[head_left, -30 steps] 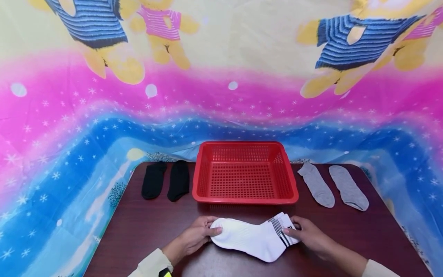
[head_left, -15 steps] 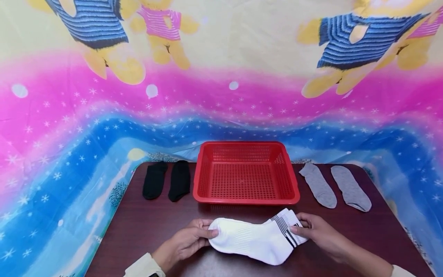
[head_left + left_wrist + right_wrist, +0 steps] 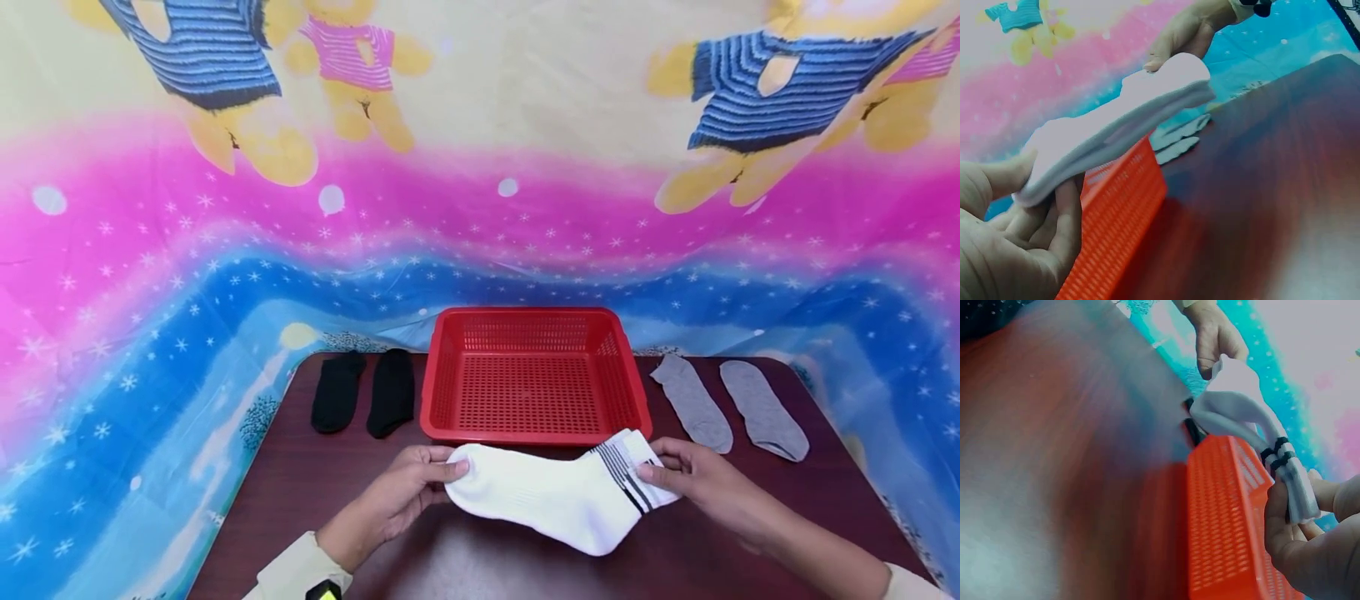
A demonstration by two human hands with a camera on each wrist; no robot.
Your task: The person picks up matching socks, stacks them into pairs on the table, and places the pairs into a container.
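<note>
A pair of white socks (image 3: 540, 496) with black stripes at the cuff is stretched sideways between both hands, one sock laid on the other. My left hand (image 3: 401, 492) pinches the toe end between thumb and fingers. At the striped cuff, my right hand (image 3: 701, 479) grips with the thumb on top. From the side, the left wrist view shows the two layers of the socks (image 3: 1116, 122) held up above the table. In the right wrist view the layers (image 3: 1241, 412) part in the middle and meet at the cuff.
A red plastic basket (image 3: 536, 437) stands just beyond the socks on the dark wooden table (image 3: 300, 500). Two black socks (image 3: 339, 392) lie left of it, two grey socks (image 3: 693, 404) right of it. A patterned cloth (image 3: 480, 217) hangs behind the table.
Both hands have carried the white socks up and away from the body, closer to the basket; the cuff end has also shifted right. The basket and other socks stay put.
</note>
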